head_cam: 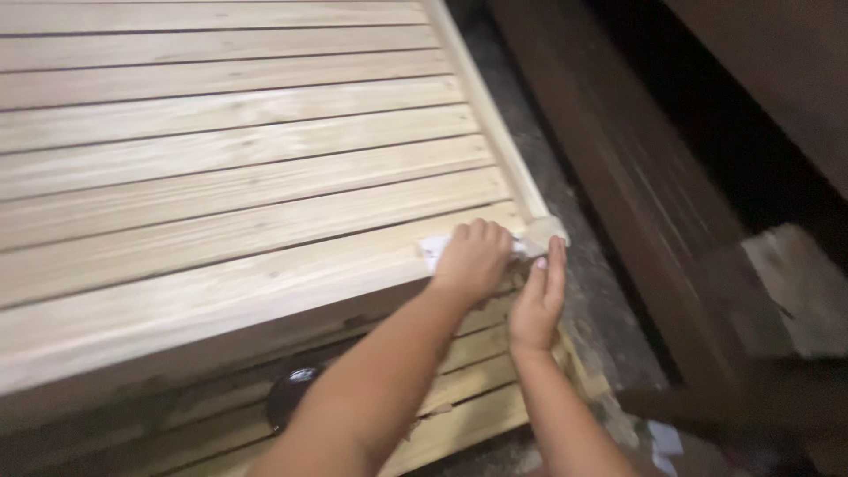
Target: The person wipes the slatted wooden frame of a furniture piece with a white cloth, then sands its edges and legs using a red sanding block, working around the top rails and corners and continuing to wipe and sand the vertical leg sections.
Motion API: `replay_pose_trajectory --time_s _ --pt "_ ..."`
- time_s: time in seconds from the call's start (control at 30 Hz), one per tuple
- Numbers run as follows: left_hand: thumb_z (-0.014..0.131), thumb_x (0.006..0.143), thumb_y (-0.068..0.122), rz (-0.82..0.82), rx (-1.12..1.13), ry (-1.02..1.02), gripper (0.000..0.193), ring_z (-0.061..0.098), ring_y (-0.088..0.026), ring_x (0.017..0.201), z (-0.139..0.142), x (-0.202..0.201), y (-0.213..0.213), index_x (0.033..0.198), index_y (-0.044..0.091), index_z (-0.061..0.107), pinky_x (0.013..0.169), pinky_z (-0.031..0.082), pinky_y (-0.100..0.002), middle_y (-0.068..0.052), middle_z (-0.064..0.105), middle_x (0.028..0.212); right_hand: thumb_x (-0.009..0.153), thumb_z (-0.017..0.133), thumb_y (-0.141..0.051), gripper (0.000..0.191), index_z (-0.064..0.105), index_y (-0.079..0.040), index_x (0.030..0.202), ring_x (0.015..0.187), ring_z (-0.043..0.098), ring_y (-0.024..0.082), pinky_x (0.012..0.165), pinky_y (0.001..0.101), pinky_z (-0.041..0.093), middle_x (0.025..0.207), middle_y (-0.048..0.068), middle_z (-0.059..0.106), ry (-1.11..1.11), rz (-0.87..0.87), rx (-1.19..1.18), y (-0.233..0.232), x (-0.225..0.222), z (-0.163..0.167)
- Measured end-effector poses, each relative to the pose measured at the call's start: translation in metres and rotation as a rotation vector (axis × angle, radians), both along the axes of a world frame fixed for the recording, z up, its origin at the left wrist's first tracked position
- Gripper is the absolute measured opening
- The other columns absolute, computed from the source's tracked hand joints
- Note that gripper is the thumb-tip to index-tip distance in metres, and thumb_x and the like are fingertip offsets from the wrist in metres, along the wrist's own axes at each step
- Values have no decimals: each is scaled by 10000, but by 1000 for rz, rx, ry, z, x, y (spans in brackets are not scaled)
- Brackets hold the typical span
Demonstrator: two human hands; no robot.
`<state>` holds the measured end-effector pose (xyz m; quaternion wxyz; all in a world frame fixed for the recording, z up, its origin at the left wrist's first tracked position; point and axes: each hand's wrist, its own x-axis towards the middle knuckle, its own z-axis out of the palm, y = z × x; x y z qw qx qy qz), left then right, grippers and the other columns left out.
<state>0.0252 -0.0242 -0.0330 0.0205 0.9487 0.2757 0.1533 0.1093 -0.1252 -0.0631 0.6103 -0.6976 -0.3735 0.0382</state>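
Curled fingers of the left hand close over a small white pad, likely sandpaper or a folded cloth, pressing it down on the pale wooden slat panel; only one end of the pad shows, sticking out past the knuckles on the side away from the corner. Just beside those knuckles, the right hand stands nearly upright with its fingers straight and pressed together, fingertips touching the rounded corner of the panel's frame where the side rail meets the front board. Whether the thumb grips the corner from behind cannot be told. Below both wrists lies a second slatted panel, with a dark round object resting under the left forearm. Beyond the right fingers runs dark brown timber.
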Motion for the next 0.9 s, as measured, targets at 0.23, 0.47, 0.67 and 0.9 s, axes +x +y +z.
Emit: replay_pose_trajectory --time_s 0.23,0.47,0.67,0.9 --pt "606 898 275 35 32 -98 216 625 -286 946 8 -84 4 974 79 650 812 495 -415 -111 670 964 1092 387 -150 472 461 45 1515 1502 428 268 1231 366 307 1600 179 485 109 251 -6 31 -64 24" --pt "650 914 365 97 -88 2 302 627 -327 931 27 -263 17 927 63 644 835 490 -473 -126 674 943 1067 413 -203 489 459 -17 1517 1530 339 283 1255 472 117 1610 161 454 -91 347 -193 60 -144 31" --pt "557 920 475 300 -38 358 376 657 -291 952 66 -416 21 1064 135 634 832 518 -461 -98 695 1019 1087 381 -252 499 460 -26 1524 1553 321 299 1274 511 55 1615 168 443 -176 283 -189 70 -171 21" --pt "461 958 564 406 -19 572 476 660 -219 916 63 -455 21 1074 133 626 868 530 -432 -105 672 974 1096 355 -251 505 455 -3 1525 1532 350 307 1263 426 239 1612 172 439 36 319 -94 62 -162 31"
